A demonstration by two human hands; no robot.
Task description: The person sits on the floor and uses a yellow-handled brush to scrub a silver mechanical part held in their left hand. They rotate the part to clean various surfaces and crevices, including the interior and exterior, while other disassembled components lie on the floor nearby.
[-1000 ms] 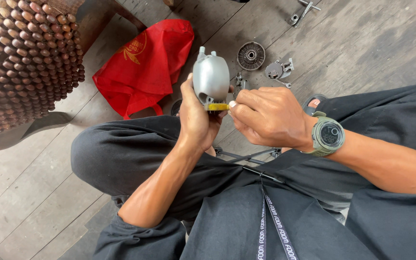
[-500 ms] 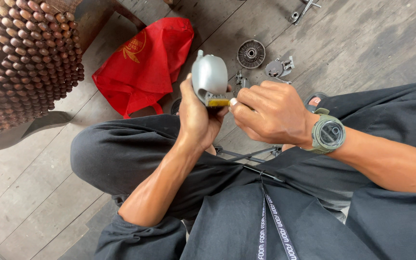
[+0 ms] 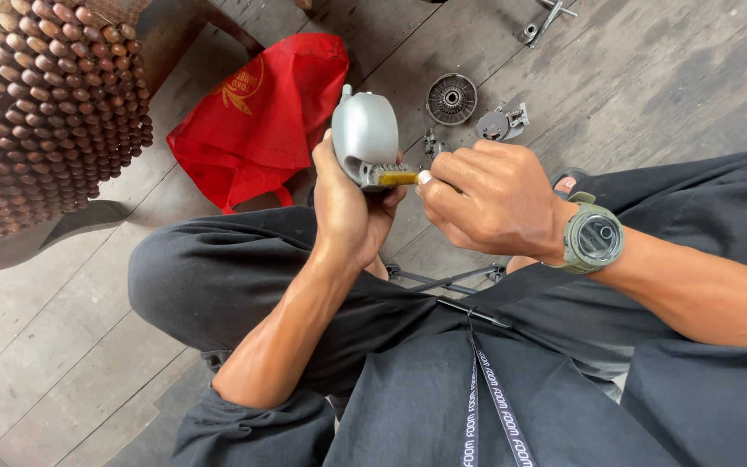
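I saw my left hand (image 3: 349, 207) clenched around a silver metal housing (image 3: 365, 143), upright over my lap; my right hand (image 3: 490, 203) pinched a yellow-tipped tool (image 3: 397, 178) against its lower right edge.

- Rounded silver-grey metal housing (image 3: 365, 138), smooth and domed, standing upright above the lap, open underside turned toward the body, gripped from below in the left hand (image 3: 349, 207).
- Small yellow-bristled brush (image 3: 395, 178), lying level against the housing's lower edge, pinched in the right hand (image 3: 486, 201).
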